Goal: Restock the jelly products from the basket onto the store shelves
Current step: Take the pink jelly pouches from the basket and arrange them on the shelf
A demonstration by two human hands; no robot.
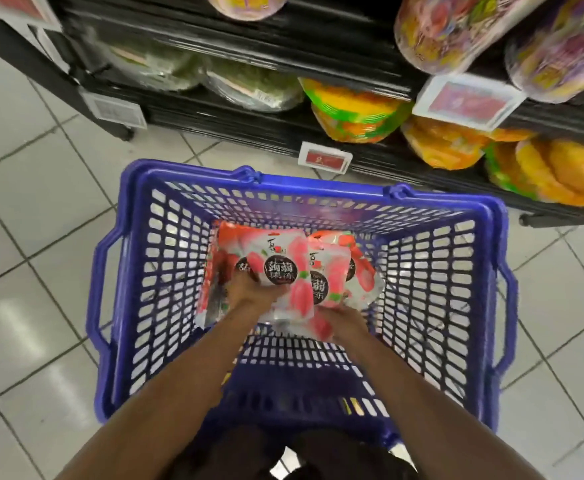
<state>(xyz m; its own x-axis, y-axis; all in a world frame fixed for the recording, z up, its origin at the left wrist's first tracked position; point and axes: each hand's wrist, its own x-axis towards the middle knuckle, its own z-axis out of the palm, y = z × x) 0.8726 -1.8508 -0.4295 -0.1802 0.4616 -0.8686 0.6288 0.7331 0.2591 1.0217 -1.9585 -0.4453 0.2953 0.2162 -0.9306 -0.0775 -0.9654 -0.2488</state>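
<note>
A blue plastic basket (484,306) stands on the tiled floor in front of dark store shelves (352,57). Several pink-and-white jelly bags (280,265) with dark round labels lie in its bottom. Both my arms reach down into it. My left hand (249,296) grips the near edge of the upper jelly bag on the left. My right hand (344,322) holds the near end of a jelly bag (321,327) to the right. The fingers of both hands are partly hidden under the bags.
Orange and green jelly packs (356,112) and yellow packs (557,171) fill the lower shelf at right. Colourful tubs (456,32) sit on the shelf above, greenish packs (249,84) at left. Price tags (325,157) hang on the shelf edges.
</note>
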